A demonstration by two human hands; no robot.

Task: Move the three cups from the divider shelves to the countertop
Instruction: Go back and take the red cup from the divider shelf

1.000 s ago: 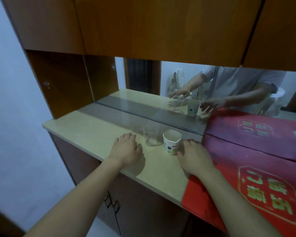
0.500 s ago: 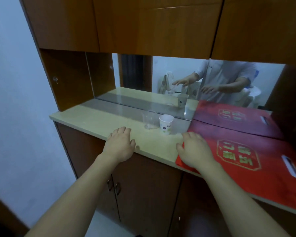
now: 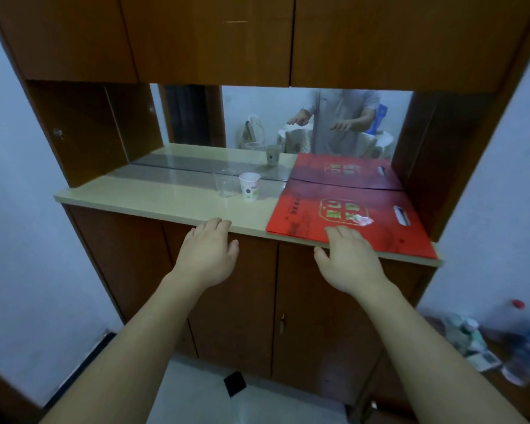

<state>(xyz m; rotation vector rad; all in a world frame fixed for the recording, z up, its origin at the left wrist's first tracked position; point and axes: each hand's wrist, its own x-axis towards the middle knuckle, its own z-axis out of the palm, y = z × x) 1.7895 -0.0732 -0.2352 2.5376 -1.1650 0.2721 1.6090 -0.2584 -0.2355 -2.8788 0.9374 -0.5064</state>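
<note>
White paper cup and clear cup stand beyond both empty, spread hands.

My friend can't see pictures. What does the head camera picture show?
Two empty hands, left and right, reach toward a countertop holding a clear cup, a flowered paper cup and a red bag.

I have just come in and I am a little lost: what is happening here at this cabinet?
A person stands before a wooden cabinet, both hands empty. The left hand and right hand hover open at the front edge of the beige countertop. A clear plastic cup and a white paper cup with flowers stand on it, beside a flat red paper bag.
</note>
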